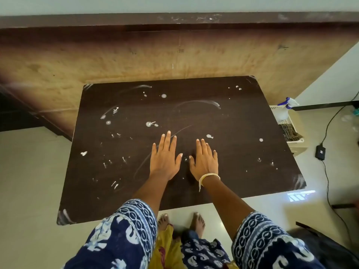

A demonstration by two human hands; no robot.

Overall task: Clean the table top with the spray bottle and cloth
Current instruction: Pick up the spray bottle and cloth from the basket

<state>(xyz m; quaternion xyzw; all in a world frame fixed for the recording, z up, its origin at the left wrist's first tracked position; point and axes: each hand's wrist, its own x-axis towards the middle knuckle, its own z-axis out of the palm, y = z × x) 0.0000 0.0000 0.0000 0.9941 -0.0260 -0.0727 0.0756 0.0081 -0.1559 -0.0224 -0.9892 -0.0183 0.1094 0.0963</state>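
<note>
The dark brown table top (233,117) fills the middle of the view, marked with white spots and curved smears. My left hand (165,155) and my right hand (204,159) lie flat on it side by side near the front middle, fingers spread, holding nothing. A white spray bottle (286,109) with a blue trigger stands in a pale basket (297,140) off the table's right edge. A dark checked cloth (291,133) lies in the same basket, in front of the bottle. Both are well to the right of my right hand.
A brown wooden panel (136,55) rises behind the table. A black cable with a power adapter (320,152) trails over the pale tiled floor (29,181) at the right. My bare feet (180,222) stand at the table's front edge.
</note>
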